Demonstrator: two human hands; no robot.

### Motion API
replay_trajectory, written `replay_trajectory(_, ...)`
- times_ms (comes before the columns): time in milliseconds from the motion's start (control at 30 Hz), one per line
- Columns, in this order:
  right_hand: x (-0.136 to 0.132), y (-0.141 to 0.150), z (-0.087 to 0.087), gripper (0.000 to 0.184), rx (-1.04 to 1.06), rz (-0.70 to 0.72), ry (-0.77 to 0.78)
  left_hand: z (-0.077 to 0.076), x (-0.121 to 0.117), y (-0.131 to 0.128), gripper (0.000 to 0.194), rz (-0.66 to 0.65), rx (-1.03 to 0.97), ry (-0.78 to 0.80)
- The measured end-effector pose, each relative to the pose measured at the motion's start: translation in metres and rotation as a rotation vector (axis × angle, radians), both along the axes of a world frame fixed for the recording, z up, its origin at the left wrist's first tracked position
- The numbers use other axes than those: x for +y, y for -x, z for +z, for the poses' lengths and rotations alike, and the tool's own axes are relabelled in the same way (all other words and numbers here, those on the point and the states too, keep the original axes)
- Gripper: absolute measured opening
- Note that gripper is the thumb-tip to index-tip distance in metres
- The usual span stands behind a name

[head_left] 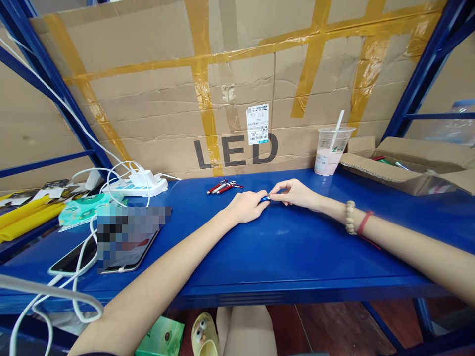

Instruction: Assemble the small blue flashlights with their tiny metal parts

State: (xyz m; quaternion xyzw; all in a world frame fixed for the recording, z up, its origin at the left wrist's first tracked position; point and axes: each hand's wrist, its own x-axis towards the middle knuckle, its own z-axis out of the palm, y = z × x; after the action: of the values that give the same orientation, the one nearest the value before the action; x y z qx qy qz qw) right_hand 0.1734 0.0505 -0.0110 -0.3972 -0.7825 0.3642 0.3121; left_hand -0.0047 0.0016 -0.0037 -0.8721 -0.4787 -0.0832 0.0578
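Observation:
Above the middle of the blue table, my left hand is closed around a small shiny blue tube-shaped item, mostly hidden by my fingers. From the right, my right hand pinches the silvery end of the same item between thumb and fingertips. Just left of and behind my hands lies a small pile of red and silver tube-shaped pieces, some with loop-like ends. The exact kind of these pieces is too small to make out.
A plastic cup with a straw stands at the back right, beside an open cardboard box with colourful pieces inside. At left lie a tablet, a phone, white cables and a power strip. Taped cardboard closes the back.

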Motion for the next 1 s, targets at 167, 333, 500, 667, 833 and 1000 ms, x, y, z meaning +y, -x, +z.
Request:
replay_trajectory(167,-0.0014,0.0005,0.001,0.039,0.003,-0.008,0.009,0.0007,-0.0005,0.0003,0.032,-0.002,0.0,0.007)
replay_trajectory(333,-0.0013,0.0006,0.0011,0.04,0.014,0.007,0.014,0.0009,-0.0007,0.0005,0.032,0.002,-0.006,0.013)
replay_trajectory(500,-0.0013,0.0006,0.0013,0.04,0.009,0.008,0.011,0.0008,-0.0015,0.0004,0.032,-0.012,-0.014,0.001)
replay_trajectory(667,0.0007,-0.0003,0.0001,0.041,0.009,0.028,0.007,0.0016,-0.0023,-0.0001,0.031,-0.011,-0.016,0.0)
replay_trajectory(833,0.0012,-0.0004,0.0006,0.043,0.001,0.029,0.009,0.0014,-0.0014,-0.0003,0.031,-0.01,-0.004,-0.008)
replay_trajectory(1000,-0.0002,-0.0003,0.0014,0.041,0.003,0.043,-0.002,0.0007,-0.0006,0.0001,0.03,-0.001,-0.001,-0.006)
